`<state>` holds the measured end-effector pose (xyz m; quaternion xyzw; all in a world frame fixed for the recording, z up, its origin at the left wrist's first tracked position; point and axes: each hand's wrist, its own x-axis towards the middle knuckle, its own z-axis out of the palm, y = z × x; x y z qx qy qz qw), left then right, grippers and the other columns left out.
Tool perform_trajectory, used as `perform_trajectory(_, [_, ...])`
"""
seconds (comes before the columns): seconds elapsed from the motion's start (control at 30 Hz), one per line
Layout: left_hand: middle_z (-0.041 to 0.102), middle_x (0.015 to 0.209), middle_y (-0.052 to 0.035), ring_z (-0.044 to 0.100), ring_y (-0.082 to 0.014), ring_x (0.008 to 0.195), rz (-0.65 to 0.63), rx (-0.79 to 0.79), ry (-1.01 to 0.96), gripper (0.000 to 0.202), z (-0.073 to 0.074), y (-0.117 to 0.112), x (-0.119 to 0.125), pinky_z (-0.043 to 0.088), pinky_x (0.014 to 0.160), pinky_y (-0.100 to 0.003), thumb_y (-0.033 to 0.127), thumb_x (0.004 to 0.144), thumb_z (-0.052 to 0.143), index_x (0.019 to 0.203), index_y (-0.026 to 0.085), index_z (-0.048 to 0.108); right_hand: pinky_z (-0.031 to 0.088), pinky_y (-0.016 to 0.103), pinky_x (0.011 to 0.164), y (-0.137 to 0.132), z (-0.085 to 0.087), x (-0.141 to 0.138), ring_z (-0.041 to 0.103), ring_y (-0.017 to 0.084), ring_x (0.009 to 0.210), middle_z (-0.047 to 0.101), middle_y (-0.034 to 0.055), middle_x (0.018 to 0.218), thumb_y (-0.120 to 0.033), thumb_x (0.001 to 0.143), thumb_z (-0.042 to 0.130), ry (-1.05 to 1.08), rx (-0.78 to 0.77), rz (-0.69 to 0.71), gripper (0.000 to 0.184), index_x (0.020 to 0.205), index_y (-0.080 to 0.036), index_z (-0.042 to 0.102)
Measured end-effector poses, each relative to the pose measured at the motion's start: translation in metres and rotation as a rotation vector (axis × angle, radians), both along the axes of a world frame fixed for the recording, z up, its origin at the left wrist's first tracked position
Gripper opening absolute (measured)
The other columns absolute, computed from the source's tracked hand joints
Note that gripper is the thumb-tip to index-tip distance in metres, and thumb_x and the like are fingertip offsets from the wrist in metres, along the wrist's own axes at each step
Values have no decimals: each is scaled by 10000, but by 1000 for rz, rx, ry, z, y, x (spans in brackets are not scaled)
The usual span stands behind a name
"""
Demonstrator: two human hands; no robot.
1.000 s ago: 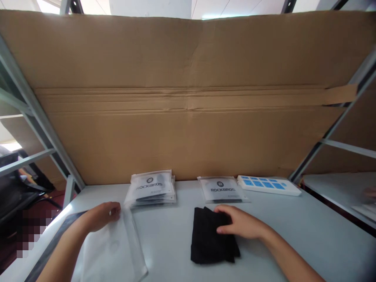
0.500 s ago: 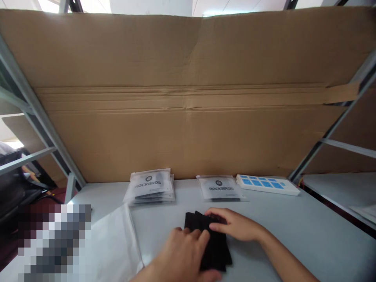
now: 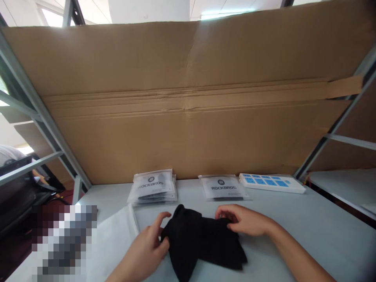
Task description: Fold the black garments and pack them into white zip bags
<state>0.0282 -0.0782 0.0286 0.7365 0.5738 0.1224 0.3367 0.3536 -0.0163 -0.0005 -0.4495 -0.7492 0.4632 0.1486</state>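
As left hand (image 3: 148,246) and right hand (image 3: 246,220) grip its edges, black cloth (image 3: 202,239), matte, bow-shaped, one flap tapering

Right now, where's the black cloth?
The black cloth is low, mid-frame in the head view, between left hand and right hand, both touching it, nearer than the ROCKBROS bags.

From the black cloth (image 3: 185,239), a hand could pass toward 12 o'clock, between the ROCKBROS pouch stack (image 3: 152,190) at half-past ten and the single ROCKBROS pouch (image 3: 223,189) at one; the cardboard panel (image 3: 188,145) blocks beyond.
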Motion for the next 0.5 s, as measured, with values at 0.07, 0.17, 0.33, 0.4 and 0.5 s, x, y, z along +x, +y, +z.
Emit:
perform_trajectory(0.07, [724,825,-21,708,-263,819,15,4,213,443,-1,-6,-8,487,780,-361,199,903,445,1342,249,463,362,220,590,0,2,2,507,141,660,549,-57,695,-52,599,551,-24,5,-9,402,938,-230,675])
perform_trajectory(0.17, [746,912,-93,709,-343,926,3,32,487,362,1,-12,-9,487,818,-429,265,923,469,1268,220,569,361,215,591,0,3,3,499,137,663,545,-56,702,-33,597,544,-59,19,-19,417,939,-230,678])
perform_trajectory(0.33, [662,1241,-118,640,-325,1076,-185,342,457,543,17,-14,9,489,913,-440,116,836,495,1361,249,531,386,218,609,0,1,0,548,148,693,599,-53,726,-9,598,532,-104,50,-15,442,943,-236,691])
perform_trajectory(0.4, [629,1296,-87,619,-302,1090,-379,404,340,608,24,-11,21,481,953,-435,72,786,518,1354,289,541,416,225,654,0,0,0,588,158,745,647,-41,785,1,595,514,-107,62,-6,447,934,-228,694])
perform_trajectory(0.5, [578,1395,-69,583,-307,1158,-562,382,189,525,27,1,36,448,1024,-465,109,802,570,1292,292,601,450,238,714,0,0,2,626,172,802,690,-25,839,0,591,495,-114,70,1,422,889,-222,695])
